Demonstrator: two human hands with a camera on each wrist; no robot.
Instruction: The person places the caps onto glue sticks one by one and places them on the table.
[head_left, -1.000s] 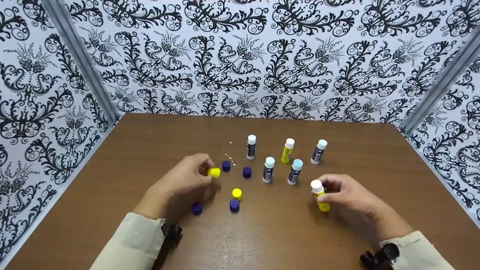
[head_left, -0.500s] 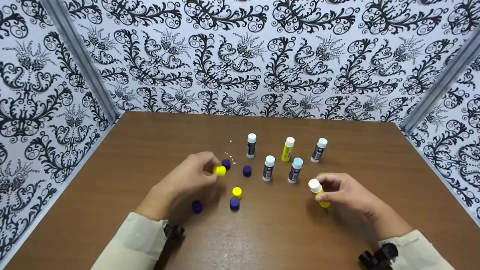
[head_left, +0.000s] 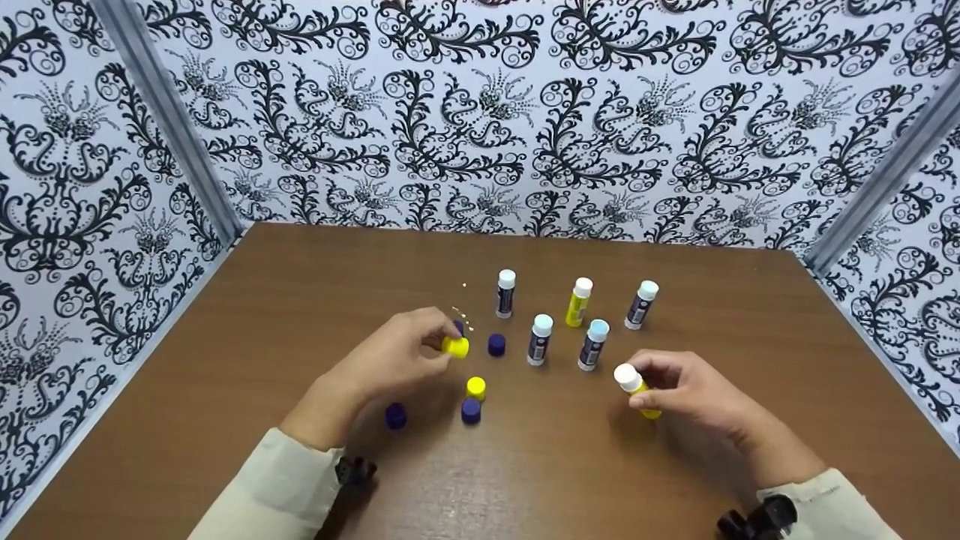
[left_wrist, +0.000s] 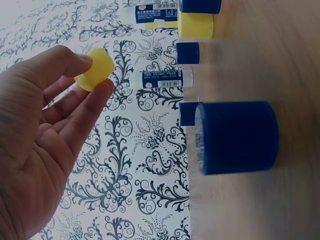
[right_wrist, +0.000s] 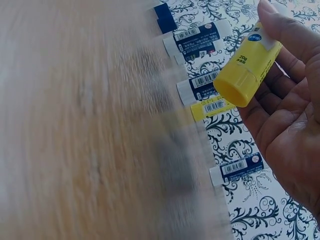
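Between thumb and fingertips, my left hand (head_left: 394,356) pinches a yellow glue stick cap (head_left: 456,346), held above the table left of centre; the left wrist view shows the same cap (left_wrist: 97,67) up close. My right hand (head_left: 701,394) grips a yellow glue stick (right_wrist: 245,67) near its white upper end, tilted with that end leaning left. Several uncapped glue sticks stand between and beyond the hands, including a dark blue one (head_left: 538,341) and a yellow one (head_left: 578,304). A dark blue cap (head_left: 458,327) is partly hidden behind the left hand's fingers.
On the brown table (head_left: 555,480) sit another yellow cap (head_left: 476,388), a dark blue cap (head_left: 471,412) right in front of it, and further dark blue caps (head_left: 496,345) (head_left: 396,416). Pale crumbs (head_left: 465,319) lie near the left hand. Patterned walls (head_left: 480,112) enclose the table's back and sides.
My left hand has moved right with the yellow cap, now overlapping a dark blue cap. The glue stick in my right hand has tipped further, its white end shifting left.
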